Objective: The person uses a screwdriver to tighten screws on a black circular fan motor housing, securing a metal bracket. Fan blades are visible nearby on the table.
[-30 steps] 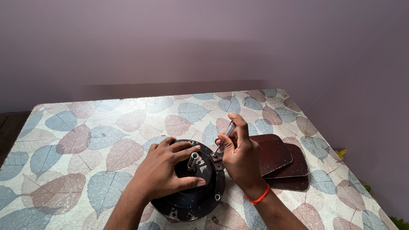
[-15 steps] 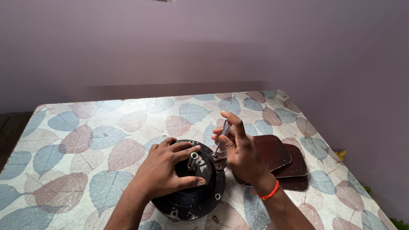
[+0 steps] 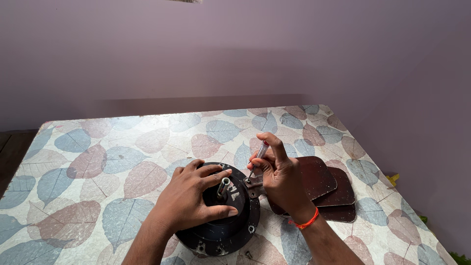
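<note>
Two hands: both busy on one black round motor housing, near table edge.
Change: right hand has dipped since a moment ago, twisting.
Right fingers: pinched around a small screwdriver, tip at the bracket.
Left fingers: left hand spread, pressing the housing.
Right side: brown blades stacked on the table.

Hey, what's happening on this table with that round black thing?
A person is working on a round black fan motor housing lying on a leaf-patterned table. The left hand presses down on top of it, beside its metal shaft. The right hand holds a small screwdriver, tip set at a screw on a bracket at the housing's edge. Three dark brown fan blades lie stacked to the right.
</note>
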